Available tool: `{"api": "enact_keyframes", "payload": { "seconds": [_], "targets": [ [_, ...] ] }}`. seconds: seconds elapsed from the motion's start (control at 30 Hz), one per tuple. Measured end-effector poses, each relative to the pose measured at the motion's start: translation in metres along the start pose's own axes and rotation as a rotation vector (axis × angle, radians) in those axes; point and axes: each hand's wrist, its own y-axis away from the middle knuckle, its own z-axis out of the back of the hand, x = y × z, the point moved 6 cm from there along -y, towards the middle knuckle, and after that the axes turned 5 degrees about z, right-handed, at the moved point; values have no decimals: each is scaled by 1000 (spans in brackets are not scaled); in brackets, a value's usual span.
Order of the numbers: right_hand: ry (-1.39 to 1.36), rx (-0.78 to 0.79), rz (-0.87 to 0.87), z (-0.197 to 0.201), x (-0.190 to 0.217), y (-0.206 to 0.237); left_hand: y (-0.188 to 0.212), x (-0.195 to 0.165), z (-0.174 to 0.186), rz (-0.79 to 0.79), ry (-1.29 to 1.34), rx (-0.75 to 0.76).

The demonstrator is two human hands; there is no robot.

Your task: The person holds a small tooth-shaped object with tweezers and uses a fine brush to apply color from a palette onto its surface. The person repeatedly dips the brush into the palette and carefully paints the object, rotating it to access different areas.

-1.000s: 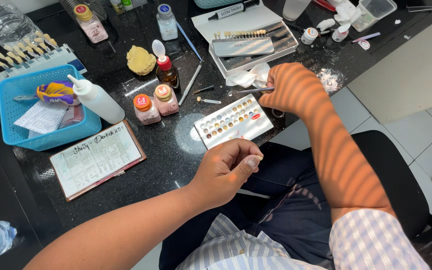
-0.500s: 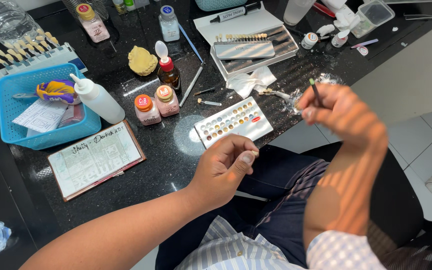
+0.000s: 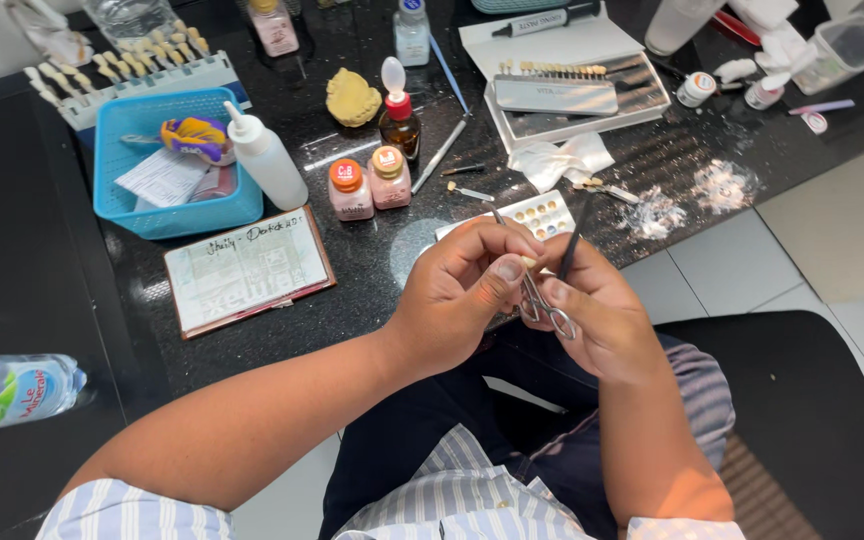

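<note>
now left hand point(image 3: 462, 290) pinching small tooth point(image 3: 529, 262), right hand point(image 3: 587, 310) gripping metal forceps point(image 3: 537, 300) beside it

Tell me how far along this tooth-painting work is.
Done: the white palette tray of mixed shades sits ready on the black counter. In hand: the left hand holds metal clamp tweezers while the right hand holds a thin dark brush. Left: cannot tell; the gripped piece is too small.
</note>
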Motion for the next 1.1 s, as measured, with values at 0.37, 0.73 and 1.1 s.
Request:
{"api": "enact_keyframes", "payload": {
  "seconds": [0.37,0.73,1.1],
  "targets": [
    [278,134,-53,16,1,11,0,3,1,81,-71,39],
    [102,179,-161,27,-9,14,3,-8,20,92,171,-117],
    [-14,260,-241,-6,-30,27,12,-6,17,171,425,-95]
  ]
}}
